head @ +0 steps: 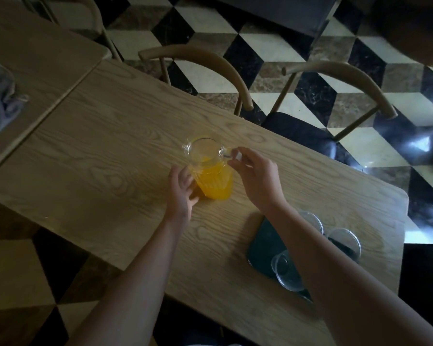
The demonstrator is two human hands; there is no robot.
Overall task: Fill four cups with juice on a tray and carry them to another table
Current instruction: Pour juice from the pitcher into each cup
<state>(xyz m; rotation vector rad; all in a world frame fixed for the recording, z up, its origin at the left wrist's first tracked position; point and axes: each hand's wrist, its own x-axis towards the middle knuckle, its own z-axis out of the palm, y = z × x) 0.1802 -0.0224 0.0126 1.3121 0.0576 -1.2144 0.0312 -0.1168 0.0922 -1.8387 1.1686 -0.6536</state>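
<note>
Spillage threatens: right hand (256, 178) barely pinches jug (210, 171) handle at 3 o'clock, left hand (181, 191) spread against its side; jug could tip on bench (110, 146)

Dim, soft picture; glare on the floor (420, 143) at right, wide-angle bending at edges.

Desk (105, 136): pale wood-grain top, matt, smooth-looking. Jug (208, 168): clear ribbed glass or plastic, cannot tell which, glossy, with opaque orange juice (214, 186) inside; cups (289, 272): clear and shiny; tray (263, 243): dark, smooth, faint sheen. Floor (273, 78): polished stone-like tiles, black, cream and brown, glossy with glare; cloth (0, 103): grey, crumpled, matt.
</note>
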